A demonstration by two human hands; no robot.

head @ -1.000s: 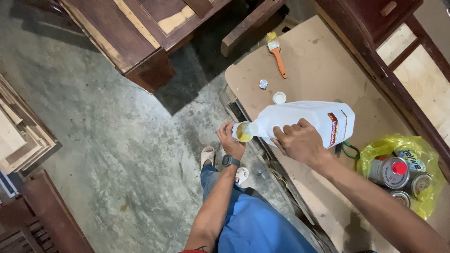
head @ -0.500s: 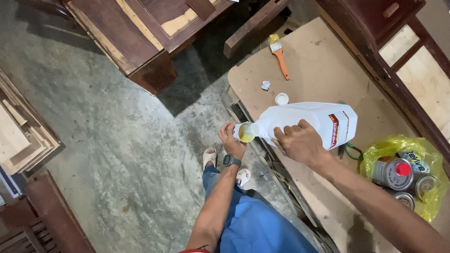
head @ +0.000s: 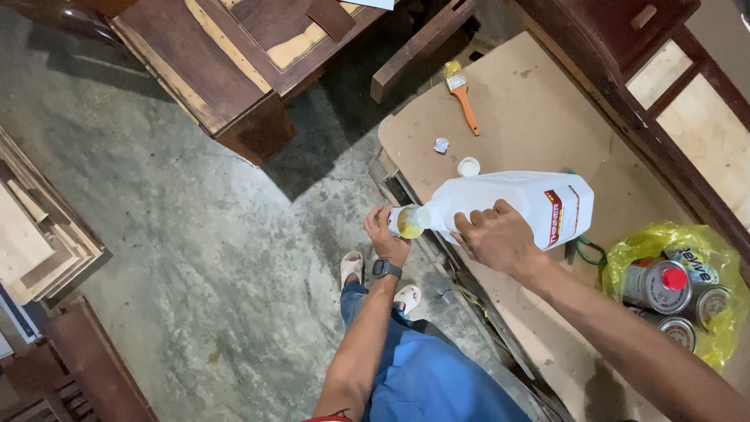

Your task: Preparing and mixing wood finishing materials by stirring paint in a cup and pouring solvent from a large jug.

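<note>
My right hand grips a large white plastic jug that lies tipped on its side, spout toward the left. The spout meets a small cup with yellowish liquid in it, held in my left hand just off the edge of the brown board table. A dark watch is on my left wrist. The jug's white cap lies on the board behind it.
A paintbrush with an orange handle and a small crumpled foil scrap lie on the board. A yellow plastic bag holding several tins sits at the right. Dark wooden furniture stands ahead, stacked wood panels at left, concrete floor below.
The jug and both hands have kept their pose. Only the view has shifted slightly.
</note>
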